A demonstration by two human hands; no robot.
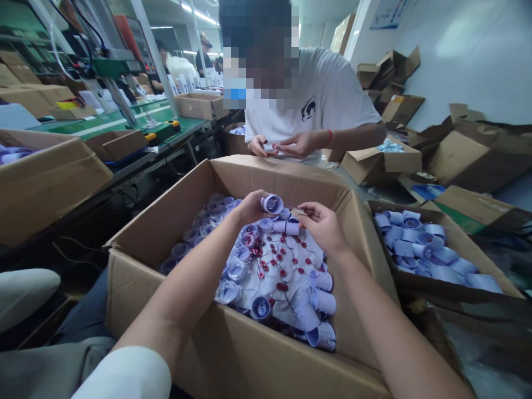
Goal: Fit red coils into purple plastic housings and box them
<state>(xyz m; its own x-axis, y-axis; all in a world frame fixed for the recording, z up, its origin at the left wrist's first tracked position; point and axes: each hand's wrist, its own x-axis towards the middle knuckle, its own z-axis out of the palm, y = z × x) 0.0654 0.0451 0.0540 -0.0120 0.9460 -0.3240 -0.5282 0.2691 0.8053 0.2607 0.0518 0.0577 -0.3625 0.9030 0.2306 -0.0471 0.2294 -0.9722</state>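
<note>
My left hand [252, 207] is closed around a white plastic cylindrical housing [272, 204], its open end turned up toward me. Just to the right, my right hand [323, 223] is pinched, with a small tan-and-dark bit at its fingertips that I cannot make out. Both hands are over a large cardboard box [245, 349]. In it, several small red round parts with thin wires [282, 260] are spread on a white cloth-like sheet [266, 285]. More white housings [323, 301] lie along the sheet's right side, and plastic-wrapped ones [228, 291] fill the left.
Across the box a co-worker in a white T-shirt [332, 83] holds a small red part between both hands. A carton of white housings [509, 271] stands at right. A green conveyor bench [103, 124] runs along the left; flattened cartons [474, 152] pile up at the back right.
</note>
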